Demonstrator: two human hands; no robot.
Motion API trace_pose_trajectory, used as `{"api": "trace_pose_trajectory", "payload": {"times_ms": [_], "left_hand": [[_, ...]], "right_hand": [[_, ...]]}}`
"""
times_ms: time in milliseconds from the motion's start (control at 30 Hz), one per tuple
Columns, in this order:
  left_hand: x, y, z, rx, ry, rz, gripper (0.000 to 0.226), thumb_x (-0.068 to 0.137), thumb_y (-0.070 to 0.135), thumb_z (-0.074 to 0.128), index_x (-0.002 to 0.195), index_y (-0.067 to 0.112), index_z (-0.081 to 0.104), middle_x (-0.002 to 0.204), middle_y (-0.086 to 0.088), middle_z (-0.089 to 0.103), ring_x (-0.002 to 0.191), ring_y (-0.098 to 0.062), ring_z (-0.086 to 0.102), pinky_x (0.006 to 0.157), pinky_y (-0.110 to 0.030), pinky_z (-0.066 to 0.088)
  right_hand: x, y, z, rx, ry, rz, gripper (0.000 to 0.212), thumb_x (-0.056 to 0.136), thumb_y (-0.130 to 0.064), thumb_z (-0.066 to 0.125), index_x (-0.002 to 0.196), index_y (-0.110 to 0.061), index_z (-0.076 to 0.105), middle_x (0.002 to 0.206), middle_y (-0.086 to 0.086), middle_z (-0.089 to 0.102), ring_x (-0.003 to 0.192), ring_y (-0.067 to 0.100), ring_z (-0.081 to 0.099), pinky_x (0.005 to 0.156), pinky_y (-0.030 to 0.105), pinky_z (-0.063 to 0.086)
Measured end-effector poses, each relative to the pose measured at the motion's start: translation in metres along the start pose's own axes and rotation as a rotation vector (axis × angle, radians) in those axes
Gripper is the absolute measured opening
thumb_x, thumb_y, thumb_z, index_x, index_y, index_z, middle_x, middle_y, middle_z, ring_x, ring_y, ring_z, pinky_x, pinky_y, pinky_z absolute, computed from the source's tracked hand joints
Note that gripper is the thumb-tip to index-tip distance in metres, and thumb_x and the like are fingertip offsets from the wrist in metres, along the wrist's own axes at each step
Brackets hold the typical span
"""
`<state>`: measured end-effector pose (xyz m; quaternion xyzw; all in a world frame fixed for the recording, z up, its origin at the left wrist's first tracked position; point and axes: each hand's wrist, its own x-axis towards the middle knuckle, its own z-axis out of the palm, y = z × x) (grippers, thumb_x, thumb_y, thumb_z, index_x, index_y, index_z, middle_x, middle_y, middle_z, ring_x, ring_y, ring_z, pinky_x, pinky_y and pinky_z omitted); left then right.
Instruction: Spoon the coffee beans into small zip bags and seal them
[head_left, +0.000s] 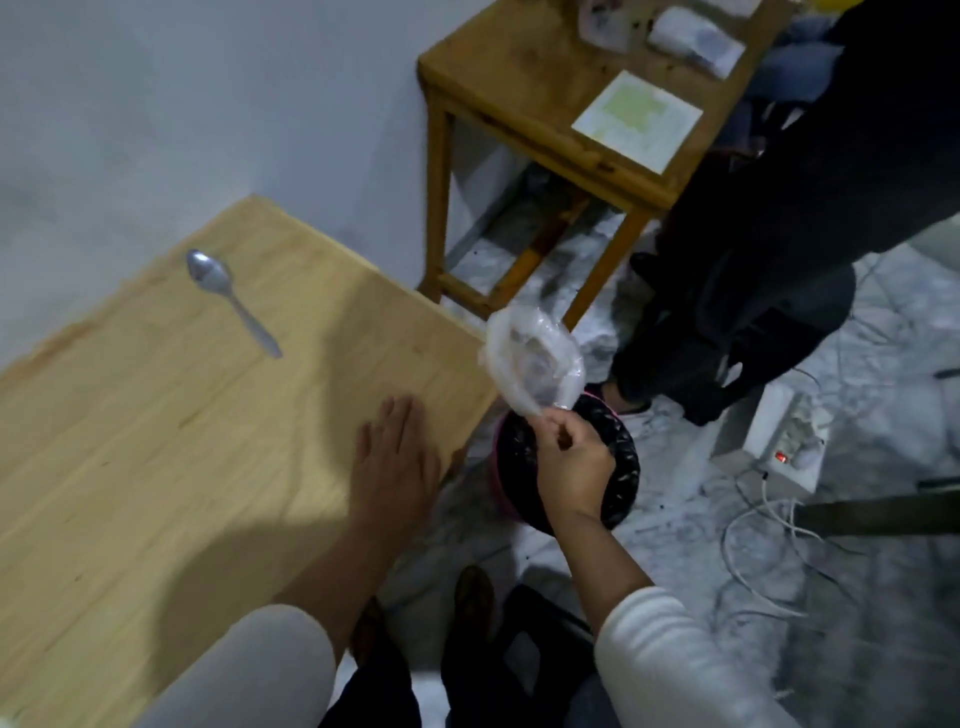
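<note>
Looking like cleanup: a crumpled plastic bag (532, 364) is pinched by the right hand (571, 462) over the bin (621, 467); left hand (395, 457) is rested flat, empty. Spoon (228, 299) at 10 o'clock gets needed next, probably.

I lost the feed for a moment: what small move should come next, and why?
Probably let go of the plastic bag. The right hand pinches it by a corner right above the black-lined bin beside the table; it looks crumpled, contents unclear. The left hand lies flat on the table, and the spoon lies unused farther back.
</note>
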<state>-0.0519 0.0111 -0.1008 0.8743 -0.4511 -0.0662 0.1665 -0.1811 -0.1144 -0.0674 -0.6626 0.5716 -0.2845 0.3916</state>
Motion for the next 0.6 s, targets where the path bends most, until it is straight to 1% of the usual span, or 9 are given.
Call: {"api": "trace_pose_trajectory", "payload": {"times_ms": [33, 100, 167, 200, 267, 300, 400, 500, 600], "left_hand": [[-0.001, 0.002, 0.003, 0.009, 0.02, -0.01, 0.049, 0.087, 0.026, 0.04, 0.126, -0.001, 0.054, 0.133, -0.019, 0.053, 0.124, -0.034, 0.051, 0.095, -0.049, 0.042], [-0.001, 0.002, 0.008, 0.015, 0.042, 0.0, 0.049, 0.09, 0.027, 0.04, 0.129, -0.001, 0.052, 0.135, -0.02, 0.051, 0.127, -0.034, 0.047, 0.097, -0.052, 0.039], [-0.002, -0.001, 0.012, 0.011, 0.025, 0.028, 0.051, 0.092, 0.029, 0.039, 0.131, -0.001, 0.048, 0.138, -0.021, 0.047, 0.131, -0.036, 0.041, 0.099, -0.055, 0.034], [-0.001, 0.0, 0.011, 0.004, 0.012, 0.021, 0.051, 0.093, 0.03, 0.038, 0.133, 0.0, 0.046, 0.14, -0.021, 0.045, 0.133, -0.036, 0.037, 0.102, -0.056, 0.031], [0.001, 0.004, 0.01, -0.024, 0.007, -0.026, 0.054, 0.091, 0.032, 0.036, 0.136, 0.003, 0.044, 0.142, -0.018, 0.043, 0.137, -0.034, 0.032, 0.106, -0.055, 0.027], [0.002, 0.006, 0.009, -0.031, 0.014, -0.046, 0.055, 0.091, 0.032, 0.035, 0.137, 0.004, 0.043, 0.143, -0.018, 0.042, 0.137, -0.034, 0.032, 0.107, -0.054, 0.026], [-0.001, 0.011, 0.008, -0.012, 0.031, -0.054, 0.056, 0.09, 0.033, 0.032, 0.137, 0.004, 0.043, 0.144, -0.016, 0.042, 0.138, -0.031, 0.031, 0.109, -0.051, 0.025], [-0.001, 0.011, 0.009, 0.005, 0.046, -0.055, 0.057, 0.091, 0.034, 0.032, 0.138, 0.004, 0.042, 0.145, -0.014, 0.04, 0.139, -0.029, 0.029, 0.11, -0.05, 0.023], [-0.005, 0.013, 0.009, -0.004, 0.022, -0.069, 0.057, 0.092, 0.035, 0.03, 0.138, 0.004, 0.042, 0.145, -0.015, 0.041, 0.139, -0.029, 0.03, 0.11, -0.05, 0.023]], "right_hand": [[0.004, 0.012, -0.007, -0.014, 0.025, 0.017, 0.007, 0.082, -0.023, 0.069, 0.085, -0.017, 0.072, 0.078, 0.008, 0.067, 0.072, 0.02, 0.061, 0.074, 0.032, 0.051], [0.01, 0.033, -0.021, -0.032, 0.053, 0.049, 0.01, 0.084, -0.023, 0.068, 0.087, -0.015, 0.072, 0.079, 0.008, 0.067, 0.073, 0.021, 0.062, 0.073, 0.025, 0.047], [0.016, 0.052, -0.032, -0.049, 0.052, 0.081, 0.016, 0.085, -0.018, 0.066, 0.099, -0.011, 0.071, 0.086, 0.009, 0.07, 0.08, 0.023, 0.064, 0.074, 0.016, 0.043], [0.019, 0.059, -0.036, -0.059, 0.038, 0.103, 0.021, 0.086, -0.015, 0.065, 0.106, -0.011, 0.069, 0.09, 0.01, 0.07, 0.083, 0.022, 0.064, 0.078, 0.016, 0.043], [0.023, 0.071, -0.042, -0.076, 0.001, 0.156, 0.028, 0.088, -0.014, 0.061, 0.116, -0.012, 0.065, 0.095, 0.012, 0.07, 0.087, 0.023, 0.064, 0.086, 0.026, 0.048], [0.025, 0.076, -0.044, -0.094, -0.014, 0.177, 0.029, 0.089, -0.014, 0.06, 0.118, -0.012, 0.064, 0.097, 0.013, 0.069, 0.09, 0.025, 0.064, 0.087, 0.03, 0.048], [0.024, 0.09, -0.046, -0.15, -0.088, 0.212, 0.03, 0.091, -0.02, 0.057, 0.119, -0.012, 0.062, 0.105, 0.015, 0.069, 0.097, 0.028, 0.063, 0.086, 0.034, 0.048], [0.024, 0.098, -0.044, -0.17, -0.172, 0.23, 0.03, 0.092, -0.023, 0.055, 0.12, -0.014, 0.063, 0.114, 0.014, 0.066, 0.104, 0.029, 0.061, 0.09, 0.035, 0.048], [0.016, 0.108, -0.045, -0.334, -0.351, 0.225, 0.027, 0.093, -0.024, 0.052, 0.114, -0.013, 0.065, 0.114, 0.016, 0.064, 0.102, 0.033, 0.06, 0.085, 0.036, 0.047]]}}
